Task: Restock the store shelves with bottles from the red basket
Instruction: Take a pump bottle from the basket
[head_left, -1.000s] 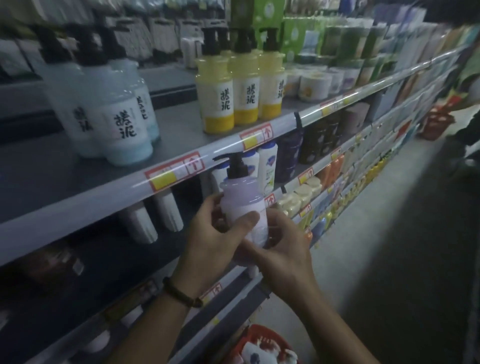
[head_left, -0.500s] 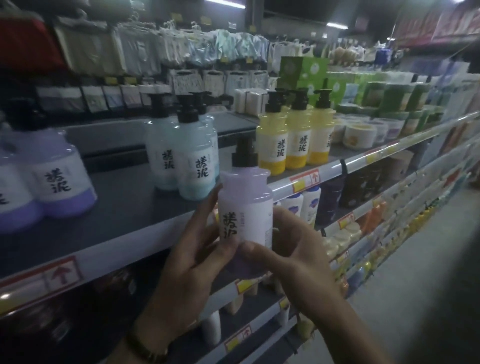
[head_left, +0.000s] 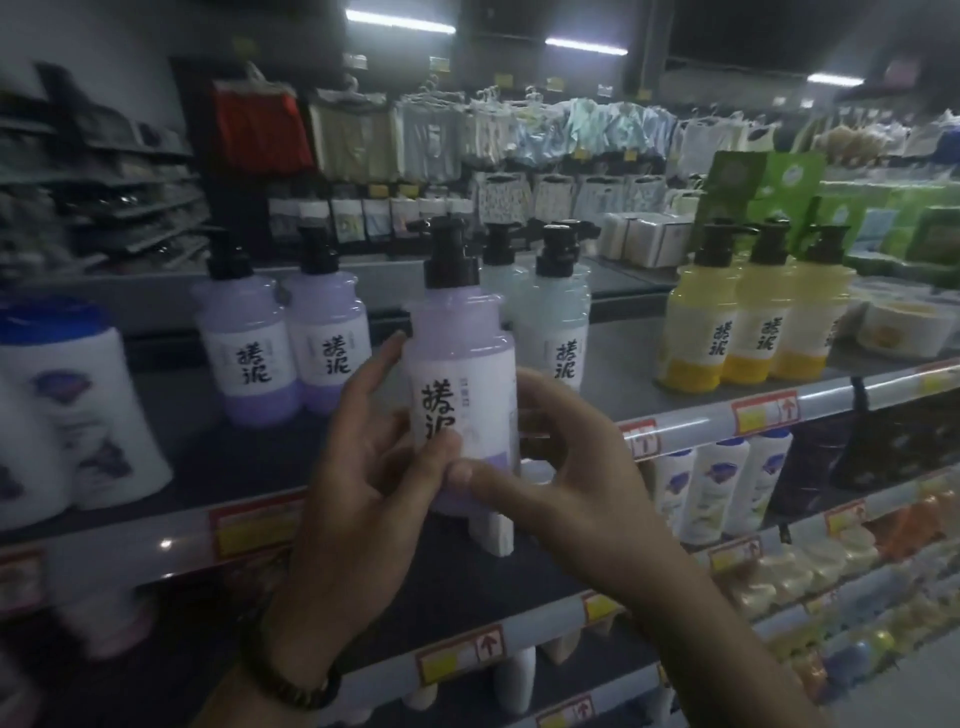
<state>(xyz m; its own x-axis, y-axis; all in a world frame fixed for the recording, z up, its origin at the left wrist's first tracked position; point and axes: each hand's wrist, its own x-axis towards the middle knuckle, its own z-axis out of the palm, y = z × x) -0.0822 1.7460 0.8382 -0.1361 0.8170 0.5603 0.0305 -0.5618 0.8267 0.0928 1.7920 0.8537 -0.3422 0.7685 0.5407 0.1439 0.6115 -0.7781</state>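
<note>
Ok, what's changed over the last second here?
The lilac pump bottle has risen from the lower shelf level to the upper shelf, label now facing the camera, near two matching bottles. The left hand and right hand still grip it; shelved bottles unmoved.

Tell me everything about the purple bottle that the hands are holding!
The purple bottle looks like pale, slightly see-through plastic. It has a black pump top and a white label with big black characters. It is held upright in front of the shelf, near two matching bottles. The left hand grips its left side, thumb on the label. The right hand grips its lower right side.
</note>
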